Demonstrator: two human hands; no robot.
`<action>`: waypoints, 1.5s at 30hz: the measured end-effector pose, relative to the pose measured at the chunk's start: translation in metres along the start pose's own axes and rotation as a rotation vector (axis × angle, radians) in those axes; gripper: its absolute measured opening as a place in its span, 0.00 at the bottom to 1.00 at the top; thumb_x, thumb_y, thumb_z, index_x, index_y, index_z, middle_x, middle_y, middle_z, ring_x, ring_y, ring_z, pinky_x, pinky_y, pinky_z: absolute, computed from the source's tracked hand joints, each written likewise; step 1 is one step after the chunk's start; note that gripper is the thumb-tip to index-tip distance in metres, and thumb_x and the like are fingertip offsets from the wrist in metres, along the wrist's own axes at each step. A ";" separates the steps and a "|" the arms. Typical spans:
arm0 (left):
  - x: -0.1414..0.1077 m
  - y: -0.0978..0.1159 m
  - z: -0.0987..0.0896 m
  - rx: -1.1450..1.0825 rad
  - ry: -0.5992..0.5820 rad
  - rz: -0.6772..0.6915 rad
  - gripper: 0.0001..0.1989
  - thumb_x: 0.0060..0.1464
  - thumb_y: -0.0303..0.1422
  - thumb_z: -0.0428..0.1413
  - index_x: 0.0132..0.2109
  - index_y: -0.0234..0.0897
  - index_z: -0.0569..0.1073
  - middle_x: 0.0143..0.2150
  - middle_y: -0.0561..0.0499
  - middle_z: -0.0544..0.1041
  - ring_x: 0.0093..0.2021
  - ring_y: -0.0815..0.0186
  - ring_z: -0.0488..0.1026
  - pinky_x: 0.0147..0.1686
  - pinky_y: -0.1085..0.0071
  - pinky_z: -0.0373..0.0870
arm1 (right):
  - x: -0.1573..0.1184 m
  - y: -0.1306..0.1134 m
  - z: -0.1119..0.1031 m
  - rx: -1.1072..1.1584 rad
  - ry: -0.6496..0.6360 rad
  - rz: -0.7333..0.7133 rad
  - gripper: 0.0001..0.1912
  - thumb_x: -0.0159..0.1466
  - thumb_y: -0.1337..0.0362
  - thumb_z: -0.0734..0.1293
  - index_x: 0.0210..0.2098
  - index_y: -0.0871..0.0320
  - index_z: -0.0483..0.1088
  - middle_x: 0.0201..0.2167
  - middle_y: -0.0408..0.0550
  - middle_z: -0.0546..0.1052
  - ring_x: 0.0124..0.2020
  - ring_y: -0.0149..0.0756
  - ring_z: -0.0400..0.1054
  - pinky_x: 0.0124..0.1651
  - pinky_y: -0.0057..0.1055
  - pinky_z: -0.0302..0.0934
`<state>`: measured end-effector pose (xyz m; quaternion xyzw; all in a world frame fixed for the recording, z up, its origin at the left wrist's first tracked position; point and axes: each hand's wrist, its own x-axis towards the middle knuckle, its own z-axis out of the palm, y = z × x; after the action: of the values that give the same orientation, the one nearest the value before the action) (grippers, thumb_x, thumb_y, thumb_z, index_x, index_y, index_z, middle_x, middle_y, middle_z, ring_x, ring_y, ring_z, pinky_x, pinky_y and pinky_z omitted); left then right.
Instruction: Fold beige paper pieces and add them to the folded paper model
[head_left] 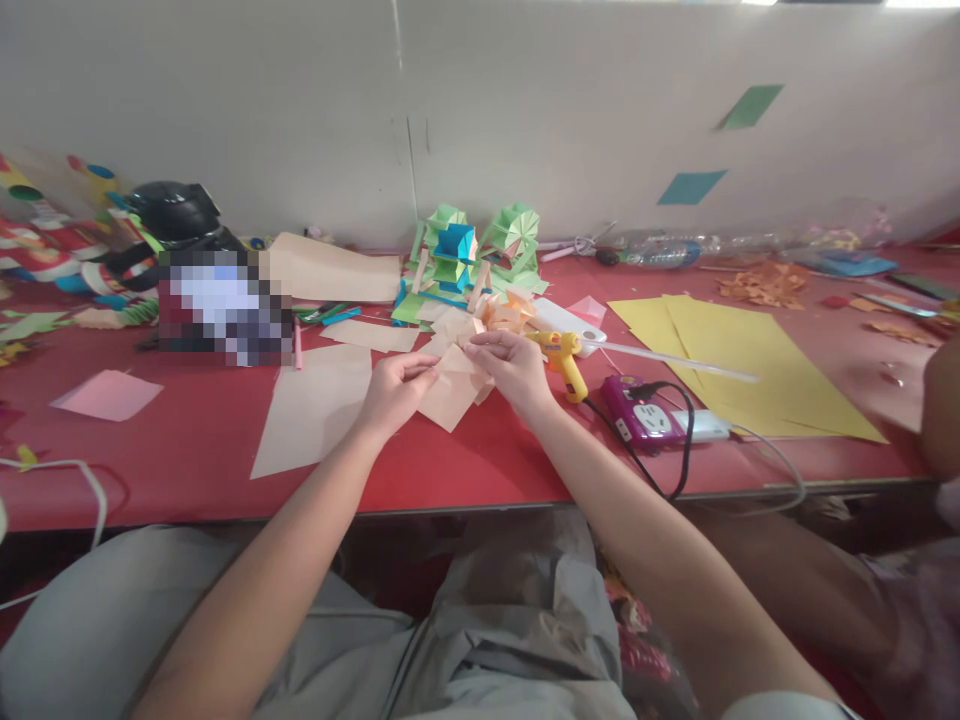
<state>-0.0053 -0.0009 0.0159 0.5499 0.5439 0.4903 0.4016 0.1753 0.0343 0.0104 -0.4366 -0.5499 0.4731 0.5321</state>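
Between my two hands is a small beige paper piece (458, 361), pinched at its edges above more beige paper squares (448, 402). My left hand (397, 392) grips its left side with thumb and fingertips. On the other side, my right hand (514, 368) has its thumb and fingers closed on the paper's right edge. Just behind lie folded peach paper pieces (508, 312). A yellow glue gun (562, 362) with a long clear glue stick (671, 360) rests right of my right hand.
A purple power strip (649, 412) with cables sits near the front edge. Yellow sheets (750, 365) cover the right side. Green and blue folded paper models (456, 255) stand at the back. Beige sheets (311, 405) and a pink square (109, 394) lie left. Another person's arm (943, 410) shows far right.
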 end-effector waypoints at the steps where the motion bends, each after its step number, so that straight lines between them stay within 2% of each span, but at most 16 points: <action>1: 0.000 0.000 0.000 0.006 0.001 0.005 0.11 0.48 0.33 0.62 0.40 0.36 0.82 0.38 0.45 0.84 0.41 0.55 0.80 0.42 0.63 0.76 | 0.000 0.000 0.000 -0.012 0.002 -0.001 0.19 0.52 0.51 0.76 0.35 0.58 0.76 0.28 0.49 0.81 0.28 0.36 0.73 0.31 0.31 0.65; 4: 0.000 -0.001 -0.001 -0.004 0.014 0.000 0.11 0.48 0.33 0.62 0.41 0.37 0.82 0.38 0.45 0.84 0.42 0.55 0.80 0.43 0.63 0.76 | 0.000 -0.002 -0.001 -0.012 -0.010 0.022 0.21 0.52 0.50 0.76 0.38 0.58 0.76 0.27 0.48 0.81 0.27 0.35 0.73 0.30 0.31 0.66; 7: 0.000 -0.001 -0.003 -0.037 0.047 -0.015 0.13 0.48 0.35 0.63 0.42 0.36 0.82 0.39 0.45 0.84 0.42 0.54 0.80 0.44 0.62 0.75 | -0.001 -0.004 -0.001 0.023 -0.045 0.062 0.23 0.52 0.49 0.75 0.41 0.59 0.77 0.32 0.50 0.82 0.30 0.36 0.74 0.34 0.31 0.68; 9: 0.000 -0.001 -0.004 -0.047 0.066 -0.025 0.14 0.48 0.36 0.63 0.42 0.36 0.81 0.39 0.44 0.84 0.43 0.53 0.80 0.45 0.61 0.75 | -0.001 -0.005 -0.001 0.027 -0.090 0.082 0.23 0.53 0.48 0.75 0.40 0.59 0.78 0.34 0.51 0.82 0.33 0.37 0.75 0.36 0.32 0.69; 12: 0.001 -0.001 -0.005 -0.032 0.080 -0.036 0.15 0.47 0.37 0.64 0.42 0.36 0.81 0.39 0.44 0.84 0.43 0.52 0.80 0.45 0.60 0.74 | -0.001 -0.003 0.000 0.023 -0.140 0.086 0.22 0.53 0.47 0.74 0.37 0.59 0.79 0.32 0.50 0.81 0.33 0.38 0.75 0.36 0.33 0.70; 17: 0.002 -0.001 -0.004 -0.024 0.082 -0.048 0.15 0.46 0.38 0.64 0.41 0.36 0.81 0.37 0.44 0.84 0.43 0.52 0.79 0.44 0.60 0.73 | 0.000 0.003 0.000 -0.001 -0.081 0.026 0.19 0.54 0.48 0.73 0.31 0.59 0.78 0.27 0.48 0.79 0.29 0.37 0.73 0.32 0.32 0.68; 24: 0.002 0.000 -0.004 -0.037 0.075 -0.072 0.14 0.45 0.38 0.65 0.39 0.36 0.82 0.36 0.45 0.83 0.42 0.53 0.79 0.44 0.61 0.72 | 0.003 0.011 0.000 -0.119 -0.073 -0.063 0.19 0.58 0.47 0.69 0.31 0.58 0.76 0.26 0.46 0.77 0.29 0.37 0.72 0.30 0.31 0.66; 29: 0.004 -0.004 -0.007 -0.057 0.098 -0.059 0.15 0.45 0.38 0.65 0.40 0.36 0.82 0.37 0.45 0.83 0.43 0.53 0.79 0.45 0.62 0.72 | 0.002 0.004 0.000 -0.043 -0.053 0.010 0.25 0.59 0.40 0.67 0.33 0.58 0.75 0.29 0.49 0.77 0.31 0.37 0.73 0.31 0.31 0.70; 33: 0.006 -0.007 -0.009 -0.104 0.128 -0.069 0.15 0.45 0.37 0.65 0.42 0.36 0.82 0.38 0.45 0.84 0.43 0.54 0.79 0.44 0.63 0.72 | 0.000 -0.004 0.001 0.064 -0.079 0.100 0.26 0.59 0.40 0.67 0.35 0.58 0.76 0.33 0.51 0.78 0.31 0.34 0.73 0.33 0.30 0.73; 37: 0.006 -0.006 -0.009 -0.135 0.128 -0.073 0.14 0.45 0.36 0.65 0.41 0.36 0.82 0.37 0.46 0.84 0.42 0.55 0.79 0.42 0.65 0.72 | -0.001 -0.003 0.001 0.043 -0.107 0.071 0.25 0.57 0.41 0.70 0.29 0.58 0.75 0.30 0.49 0.78 0.31 0.34 0.74 0.32 0.29 0.72; 45: 0.006 -0.006 -0.009 -0.153 0.102 -0.076 0.16 0.45 0.37 0.65 0.42 0.35 0.82 0.38 0.44 0.84 0.41 0.55 0.79 0.41 0.65 0.73 | 0.002 0.007 0.000 -0.088 -0.120 0.007 0.23 0.57 0.42 0.70 0.29 0.58 0.74 0.23 0.46 0.75 0.25 0.31 0.70 0.27 0.27 0.67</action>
<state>-0.0153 0.0048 0.0124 0.4708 0.5452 0.5423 0.4324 0.1751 0.0378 0.0043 -0.4325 -0.5996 0.4756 0.4767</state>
